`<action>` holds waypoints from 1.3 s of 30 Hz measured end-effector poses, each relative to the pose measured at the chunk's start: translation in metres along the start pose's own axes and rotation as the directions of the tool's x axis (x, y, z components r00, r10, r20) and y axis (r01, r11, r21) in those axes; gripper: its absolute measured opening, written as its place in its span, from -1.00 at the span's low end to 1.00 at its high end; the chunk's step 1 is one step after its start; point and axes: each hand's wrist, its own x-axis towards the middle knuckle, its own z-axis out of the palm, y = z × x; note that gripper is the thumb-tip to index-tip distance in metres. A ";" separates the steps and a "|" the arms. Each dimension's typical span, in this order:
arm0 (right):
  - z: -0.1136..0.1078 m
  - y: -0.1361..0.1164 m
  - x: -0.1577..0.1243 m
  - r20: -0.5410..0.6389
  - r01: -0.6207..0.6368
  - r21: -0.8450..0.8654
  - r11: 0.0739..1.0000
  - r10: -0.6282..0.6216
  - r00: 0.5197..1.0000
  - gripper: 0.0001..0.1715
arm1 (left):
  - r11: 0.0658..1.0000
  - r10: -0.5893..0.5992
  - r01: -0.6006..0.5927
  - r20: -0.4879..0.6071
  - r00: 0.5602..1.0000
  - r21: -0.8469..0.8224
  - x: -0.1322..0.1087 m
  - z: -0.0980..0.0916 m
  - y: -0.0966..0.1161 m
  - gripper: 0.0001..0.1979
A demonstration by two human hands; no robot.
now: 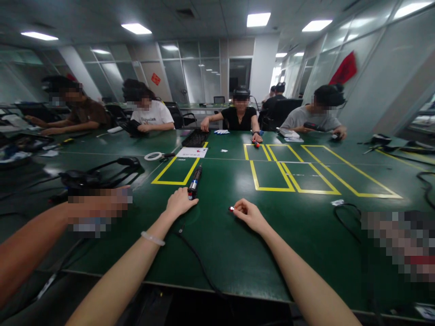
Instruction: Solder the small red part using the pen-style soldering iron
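Observation:
My left hand [181,201], with a pale bangle on its wrist, is at the near end of a slim cylindrical tool [195,179] with dark and silver sections. Its fingers close round that end, where bits of red and blue show; the far tip points away over the green table [217,235]. To the right, my right hand [249,213] pinches a small red and white piece [231,208] between thumb and fingertips, just above or on the table top. What the piece is cannot be made out.
Yellow tape rectangles [272,189] mark the table. A white sheet [192,152] and a black tray [195,137] lie beyond the tool. A black cable [199,258] runs between my forearms. Another person's arm [37,231] reaches in at left; several people sit opposite.

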 end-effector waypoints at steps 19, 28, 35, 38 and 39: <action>0.010 -0.005 0.003 -0.016 0.046 -0.273 0.961 -0.052 0.999 -0.91 | 0.943 0.315 -0.321 -0.074 0.946 -0.091 -0.068 0.012 0.112 -0.52; 0.011 0.002 0.004 0.015 0.058 -0.157 0.986 -0.057 0.998 -0.84 | 0.935 0.345 -0.349 -0.056 0.937 -0.071 -0.073 0.012 0.116 -0.35; 0.010 -0.001 0.002 0.056 0.084 -0.172 0.981 -0.076 0.996 -0.93 | 0.938 0.336 -0.338 -0.032 0.941 -0.079 -0.073 0.014 0.116 -0.30; 0.010 -0.002 0.001 0.061 0.108 -0.169 0.980 -0.099 0.993 -0.88 | 0.938 0.334 -0.336 -0.037 0.942 -0.082 -0.073 0.014 0.119 -0.31; 0.010 -0.002 0.002 0.063 0.108 -0.158 0.981 -0.099 0.993 -0.87 | 0.940 0.329 -0.331 -0.039 0.944 -0.080 -0.073 0.013 0.120 -0.32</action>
